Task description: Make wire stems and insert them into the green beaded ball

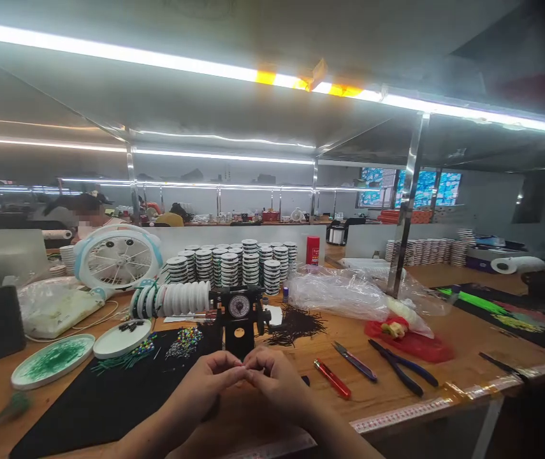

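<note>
My left hand [205, 382] and my right hand [275, 382] meet at the fingertips above the near edge of the table. Thumb and forefinger are pinched on each hand; whatever lies between them is too small to make out. Just behind them stands a black winding device with a round dial [239, 306], carrying a row of white spools [181, 299] on its left side. To the left, a black mat [104, 401] bears small colourful beads [190, 338] and short green pieces [118, 362]. A pile of thin black strips [296, 325] lies behind my right hand.
Right of my hands lie a red lighter [332, 378], thread snips [356, 362] and dark-handled pliers [406, 368]. Two white dishes, one with green bits [55, 360], one with dark bits [122, 344], sit left. Behind are a fan [118, 258], stacked spools [229, 264] and plastic bags [339, 290].
</note>
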{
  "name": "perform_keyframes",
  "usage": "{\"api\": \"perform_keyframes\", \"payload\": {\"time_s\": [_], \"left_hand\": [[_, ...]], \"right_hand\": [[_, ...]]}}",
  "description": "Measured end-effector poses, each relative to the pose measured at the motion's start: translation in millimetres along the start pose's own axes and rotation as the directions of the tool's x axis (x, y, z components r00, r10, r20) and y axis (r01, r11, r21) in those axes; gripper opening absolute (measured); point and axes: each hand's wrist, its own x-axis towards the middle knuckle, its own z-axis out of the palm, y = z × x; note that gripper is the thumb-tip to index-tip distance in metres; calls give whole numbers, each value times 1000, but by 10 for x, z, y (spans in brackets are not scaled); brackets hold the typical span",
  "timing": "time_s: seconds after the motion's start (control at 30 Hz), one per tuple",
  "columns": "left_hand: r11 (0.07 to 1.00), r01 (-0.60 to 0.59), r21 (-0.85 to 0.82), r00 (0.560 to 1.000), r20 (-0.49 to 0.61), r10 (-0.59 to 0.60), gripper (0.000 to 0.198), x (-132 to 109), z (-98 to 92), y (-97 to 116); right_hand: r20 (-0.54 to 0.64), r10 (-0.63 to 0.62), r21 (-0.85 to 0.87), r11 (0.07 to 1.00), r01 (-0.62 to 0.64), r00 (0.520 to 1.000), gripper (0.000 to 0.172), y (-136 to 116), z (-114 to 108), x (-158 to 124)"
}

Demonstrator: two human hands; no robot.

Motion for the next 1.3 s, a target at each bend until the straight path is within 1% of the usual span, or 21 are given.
{"api": "perform_keyframes", "payload": {"time_s": [0.07, 0.13, 0.2, 0.27, 0.3, 0.33, 0.4, 0.47, 0.5, 0.57, 0.67, 0.77, 0.8, 0.83, 0.87, 0.93, 1.0, 1.07, 1.17, 1.23, 1.3], "left_hand": [[991, -74, 111, 997, 34, 70, 21, -42, 12, 27], [944, -201, 260, 979, 36, 199, 16, -83, 17, 54], [838, -290, 462, 947, 14, 320, 12, -123, 13, 87], [715, -310, 626, 915, -8, 404, 9, -155, -2, 119], [680, -306, 666, 903, -23, 429, 13, -164, -12, 129], [676, -299, 674, 900, -38, 435, 20, -168, -21, 133], [736, -288, 613, 919, -38, 391, 28, -163, -32, 124], [799, -279, 532, 945, 6, 326, 23, -150, -28, 92], [813, -281, 510, 949, 22, 314, 20, -144, -23, 70], [806, -305, 508, 940, 25, 340, 21, -134, -13, 18], [763, -356, 540, 908, 9, 418, 23, -123, -18, -51], [736, -394, 551, 880, -6, 475, 22, -124, -36, -62], [746, -397, 535, 878, -15, 478, 21, -127, -40, -50], [793, -371, 483, 893, -47, 447, 19, -130, -43, -32], [863, -313, 396, 921, -94, 377, 17, -133, -44, -11], [979, -130, 157, 972, -175, 157, 20, -138, -42, 29], [999, 30, -38, 983, -181, -36, 29, -141, -36, 54], [990, 83, -115, 984, -148, -100, 35, -143, -25, 60], [965, 136, -223, 982, -95, -161, 38, -147, -3, 49], [945, 168, -280, 980, -61, -192, 38, -152, 9, 42], [930, 188, -315, 977, -34, -209, 37, -161, 16, 38]], "right_hand": [[-12, 3, -64, 998, -3, 1000, 11, -5, 18, 7], [-24, -14, -106, 994, 12, 1000, 13, -18, 30, 18], [-35, -31, -119, 992, 26, 999, 14, -40, 37, 31], [-34, -34, -104, 994, 30, 999, 15, -62, 40, 44], [-30, -32, -85, 996, 29, 999, 15, -70, 39, 51], [-28, -28, -61, 998, 27, 999, 14, -76, 37, 58], [-28, -23, -10, 1000, 22, 999, 14, -82, 34, 67], [-21, -21, 27, 999, 22, 1000, 14, -87, 33, 69], [-8, -21, 40, 999, 21, 1000, 15, -90, 33, 67], [19, -23, 62, 998, 22, 1000, 16, -98, 33, 62], [32, -14, 91, 996, 11, 999, 16, -105, 29, 62], [37, 11, 92, 996, -14, 999, 15, -112, 25, 69], [38, 10, 80, 997, -13, 999, 14, -118, 23, 69], [18, 2, 63, 998, -3, 1000, 14, -125, 20, 66], [-31, -14, 49, 999, 16, 999, 14, -133, 17, 58], [-195, -49, 28, 998, 56, 980, 16, -140, 13, 30], [-326, -50, 12, 998, 58, 944, 17, -131, 24, -16], [-326, 6, 39, 999, 7, 945, 14, -106, 65, -69], [-254, 132, 205, 976, -80, 958, 18, -77, 181, -139], [-245, 181, 321, 942, -97, 952, 21, -81, 264, -167], [-254, 202, 379, 920, -95, 946, 23, -96, 322, -175]]}}
